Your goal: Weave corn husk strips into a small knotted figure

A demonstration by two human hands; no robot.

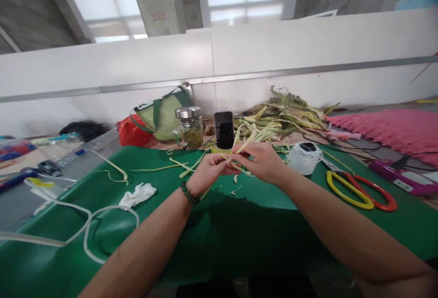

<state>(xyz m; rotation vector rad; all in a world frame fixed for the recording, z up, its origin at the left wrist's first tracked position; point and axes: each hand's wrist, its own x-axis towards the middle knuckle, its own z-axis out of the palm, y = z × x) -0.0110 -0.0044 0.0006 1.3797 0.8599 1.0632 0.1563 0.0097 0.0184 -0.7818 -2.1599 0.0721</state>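
White panelling and bright windows back a green-covered bench [260, 195]. Above its middle, towards the far edge, the left grip [209, 170] and right grip [262, 157] meet, each pinching between thumb and fingers the same pale husk strips [251, 138]; the free ends fan upward beyond the right grip. Exactly how the strips cross at the fingertips is too small to tell. For sound handling, one pinch should probably hold the crossing firm while the other draws each strip snug, flat and evenly tensioned; a sharp tug could split the fibre. A green bead bracelet [190, 193] rings the left wrist. Loose strips [159, 168] and a crumpled white tissue [138, 195] lie left of the hands. Near the far edge stand an upright smartphone [224, 129] and, left of it, a steel-lidded glass mug [190, 129]; a heap of dry husks [294, 111] lies to its right. Towards the right edge, scissors [362, 190] with yellow and red handles lie just beside a white spool-like container [303, 161].
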